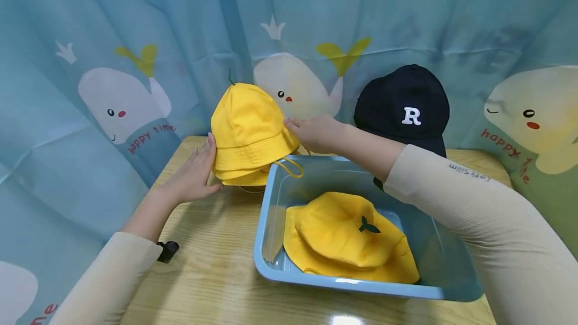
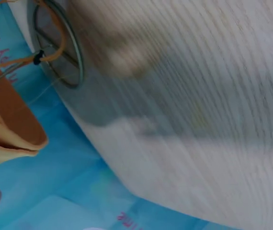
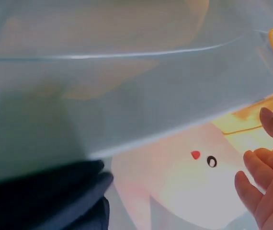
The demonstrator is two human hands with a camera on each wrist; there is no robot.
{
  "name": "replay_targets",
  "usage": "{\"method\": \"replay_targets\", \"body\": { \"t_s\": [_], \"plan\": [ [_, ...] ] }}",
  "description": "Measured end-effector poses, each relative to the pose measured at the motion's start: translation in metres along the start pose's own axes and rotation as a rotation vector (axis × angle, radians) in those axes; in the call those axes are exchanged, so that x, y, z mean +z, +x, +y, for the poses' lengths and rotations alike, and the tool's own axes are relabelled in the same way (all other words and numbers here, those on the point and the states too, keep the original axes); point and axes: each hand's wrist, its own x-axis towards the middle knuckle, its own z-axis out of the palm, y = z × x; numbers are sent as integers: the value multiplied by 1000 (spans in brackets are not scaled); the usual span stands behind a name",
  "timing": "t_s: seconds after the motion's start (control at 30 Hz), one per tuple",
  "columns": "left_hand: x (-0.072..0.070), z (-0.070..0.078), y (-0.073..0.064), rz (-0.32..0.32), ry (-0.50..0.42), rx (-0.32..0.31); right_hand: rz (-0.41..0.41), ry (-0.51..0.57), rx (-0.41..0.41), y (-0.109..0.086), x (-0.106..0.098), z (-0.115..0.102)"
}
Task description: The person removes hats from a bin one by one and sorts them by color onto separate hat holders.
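A stack of yellow bucket hats (image 1: 253, 119) with a green sprout on top stands at the back left, its brims layered one over another. My left hand (image 1: 197, 172) is against its left side with fingers extended. At the right side of the crown is my right hand (image 1: 316, 132), its fingers loosely extended in the right wrist view. A yellow cord (image 1: 291, 168) hangs from the stack over the bin's rim. Under the hats, the left wrist view shows a metal ring base (image 2: 80, 62). Another yellow bucket hat (image 1: 338, 229) with a green sprout lies in the blue bin (image 1: 263, 234).
Behind the bin at the right stands a black cap (image 1: 397, 99) with a white R, partly behind my right forearm. The wooden table (image 1: 217, 265) carries everything. A blue curtain (image 1: 189, 14) with whale prints hangs close along its back and left edges.
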Motion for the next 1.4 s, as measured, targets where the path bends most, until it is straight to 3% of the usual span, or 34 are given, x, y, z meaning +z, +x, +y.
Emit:
{"method": "replay_targets", "body": {
  "t_s": [0.1,0.23,0.43,0.6,0.77,0.97,1.1,1.27,1.4],
  "plan": [
    [-3,8,-7,41,-1,96,32,-34,-44,-11,-2,-3],
    [-8,28,-13,112,19,284,26,-91,-86,-26,-8,-8],
    [-8,76,-15,169,155,519,63,-106,-84,-46,-18,-16],
    [-4,111,-17,191,177,668,86,-92,-103,-60,-20,-23],
    [-3,135,-21,218,197,762,124,-116,-149,-73,-15,-30],
    [4,156,-30,164,237,842,25,-151,-83,-94,-4,-40],
    [12,163,-34,118,264,860,-21,-83,-87,-104,3,-43],
    [17,168,-36,116,275,881,-19,49,-133,-107,14,-42],
    [19,172,-34,100,283,898,-89,125,-153,-108,26,-42]
  ]
}}
